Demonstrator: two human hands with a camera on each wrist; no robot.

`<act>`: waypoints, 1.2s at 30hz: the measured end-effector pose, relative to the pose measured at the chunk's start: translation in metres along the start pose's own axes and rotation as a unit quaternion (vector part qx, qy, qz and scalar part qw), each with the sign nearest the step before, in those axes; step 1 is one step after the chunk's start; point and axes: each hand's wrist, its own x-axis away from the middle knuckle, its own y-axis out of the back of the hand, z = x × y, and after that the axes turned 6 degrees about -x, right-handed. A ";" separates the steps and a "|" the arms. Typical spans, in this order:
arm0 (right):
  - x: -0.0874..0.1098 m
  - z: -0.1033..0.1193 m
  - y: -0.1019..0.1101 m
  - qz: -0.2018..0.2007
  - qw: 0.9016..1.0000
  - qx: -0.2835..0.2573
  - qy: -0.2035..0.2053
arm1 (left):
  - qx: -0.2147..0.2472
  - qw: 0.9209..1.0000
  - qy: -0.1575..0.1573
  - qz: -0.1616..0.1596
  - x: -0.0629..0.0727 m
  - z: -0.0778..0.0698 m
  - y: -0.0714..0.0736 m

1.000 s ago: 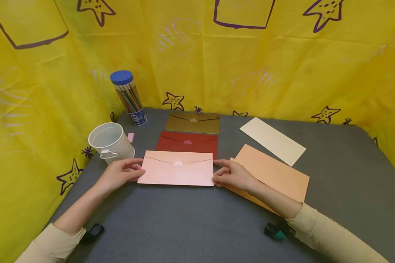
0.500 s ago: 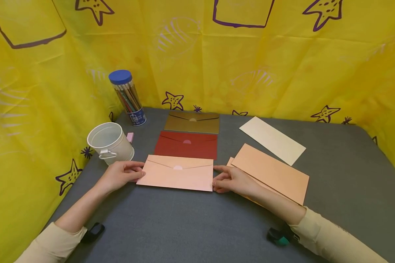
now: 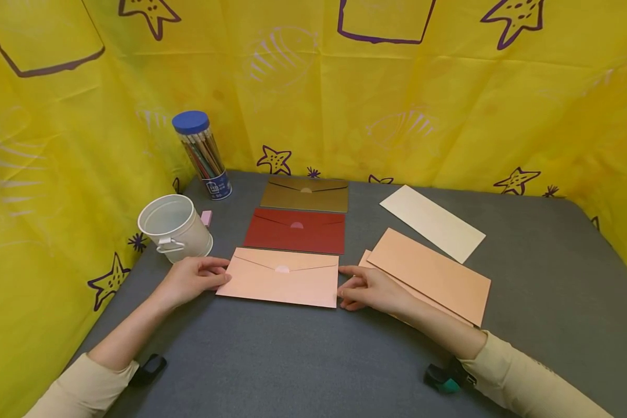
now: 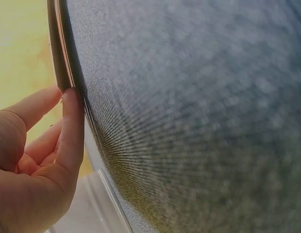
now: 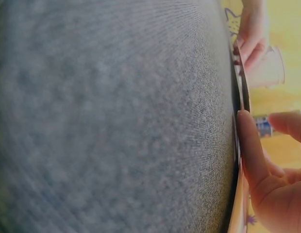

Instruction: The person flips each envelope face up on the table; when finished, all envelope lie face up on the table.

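Soft even light, wrist views — blurred, hazy

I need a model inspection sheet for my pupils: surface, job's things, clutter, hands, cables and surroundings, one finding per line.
Surface: grey tabletop, no damage seen.
Job's things: pink envelope in front, red envelope beyond, gold envelope farthest, all flap side up; at right, two overlapping peach pieces and a cream piece, perhaps envelopes too.
Clutter: white bucket, blue-lidded pencil jar and small pink block, all at left.
Left hand: pinches the pink envelope's left edge.
Right hand: touches its right edge.
Cables: nothing seen.
Surroundings: yellow cloth printed with starfish and fish.
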 end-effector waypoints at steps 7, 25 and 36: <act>0.000 0.001 0.000 -0.002 1.000 0.022 0.003 | -0.024 1.000 -0.009 -0.011 -0.001 0.000 -0.002; 0.003 0.003 -0.001 0.005 0.999 0.040 -0.002 | -0.067 0.997 -0.023 -0.037 -0.001 -0.002 -0.007; 0.004 0.001 0.002 0.011 0.999 0.030 0.012 | -0.070 0.996 -0.036 -0.052 -0.001 -0.004 -0.008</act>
